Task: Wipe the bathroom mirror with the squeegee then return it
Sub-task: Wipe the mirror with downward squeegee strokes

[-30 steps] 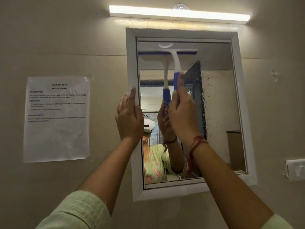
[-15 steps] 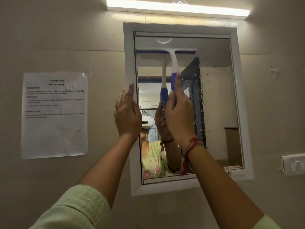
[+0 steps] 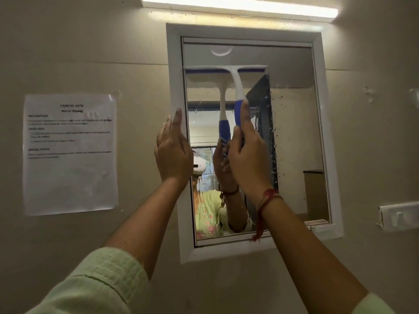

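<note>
One mirror [image 3: 292, 137], white frame, on the wall under one lit tube light [image 3: 240, 6]. One squeegee [image 3: 238, 87] on the glass: white T-head, blade level across the upper left part of the mirror, its left end at the frame's inner edge; white neck runs down into a blue grip.

Your right hand [image 3: 248, 159] holds that blue grip, fingers wrapped round it and pressed together, thumb lying up along the handle. One red thread bracelet [image 3: 264, 200] on that wrist, a loose end hanging below.

Your left hand [image 3: 173, 152] lies flat against the frame's left side, fingers straight and held close together, pointing up, holding nothing. One ring on a finger of that hand. Pale green sleeves [image 3: 99, 284] on both arms.

Glass right of the squeegee head: many dark specks and droplets in a vertical band, roughly mid-mirror. Glass below the blade on the left looks clearer.

One printed sheet [image 3: 70, 155] taped to the wall left of the mirror, well apart from it; heading reads "Mirror Wiping", remaining text too blurred to read. One white fixture [image 3: 400, 215] on the wall at lower right, what it is I cannot tell.
</note>
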`<state>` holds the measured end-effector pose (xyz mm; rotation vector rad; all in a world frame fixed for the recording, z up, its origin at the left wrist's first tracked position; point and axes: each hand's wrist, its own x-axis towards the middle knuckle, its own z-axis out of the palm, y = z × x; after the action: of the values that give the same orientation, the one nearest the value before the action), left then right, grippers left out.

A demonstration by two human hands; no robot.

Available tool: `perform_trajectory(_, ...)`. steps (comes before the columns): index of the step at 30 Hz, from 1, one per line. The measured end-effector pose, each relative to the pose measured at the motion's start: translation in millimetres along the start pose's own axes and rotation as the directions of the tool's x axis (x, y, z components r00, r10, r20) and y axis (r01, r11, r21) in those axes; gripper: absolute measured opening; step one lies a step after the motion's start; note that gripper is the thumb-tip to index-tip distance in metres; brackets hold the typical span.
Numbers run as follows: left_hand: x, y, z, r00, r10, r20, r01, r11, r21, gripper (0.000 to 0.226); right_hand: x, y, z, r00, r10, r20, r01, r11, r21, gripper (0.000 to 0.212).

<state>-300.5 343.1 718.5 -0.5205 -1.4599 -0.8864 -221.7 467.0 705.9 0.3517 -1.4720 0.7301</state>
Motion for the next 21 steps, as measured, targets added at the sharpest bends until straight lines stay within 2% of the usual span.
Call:
perform_trajectory(3, -0.1, 0.6, -0.4, 1.0, -0.002, -0.001, 0.002, 1.0, 0.009, 0.049, 1.3, 0.8, 1.8, 1.0, 0.003, 0.001, -0.003, 1.0, -0.011, 0.053)
perform_trajectory(9, -0.6, 3.8, -3.2, 1.0, 0.0, 0.01, -0.001, 0.999, 0.032, 0.052, -58.2, 8.2, 0.8, 0.998, 0.04, 0.037, -0.044, 0.994, 0.102, 0.054)
perform_trajectory(12, -1.7, 5.0, -3.3, 1.0, -0.003, 0.015, 0.002, 0.999, 0.04, 0.053, -48.1, 4.8, 0.5, 0.998, 0.049, 0.028, -0.052, 0.991, 0.123, 0.054)
perform_trajectory(17, -2.1, 5.3, -2.8, 1.0, -0.002, 0.009, 0.001, 0.999, 0.037, 0.052, -16.0, 3.3, -2.0, 1.0, 0.022, 0.008, -0.022, 0.999, 0.037, 0.054)
perform_trajectory(21, -2.3, 3.4, -1.4, 1.0, -0.002, -0.006, 0.002, 0.999, 0.047, 0.051, -36.9, 13.0, -3.0, 1.0, -0.006, 0.005, 0.006, 1.0, -0.004, 0.055)
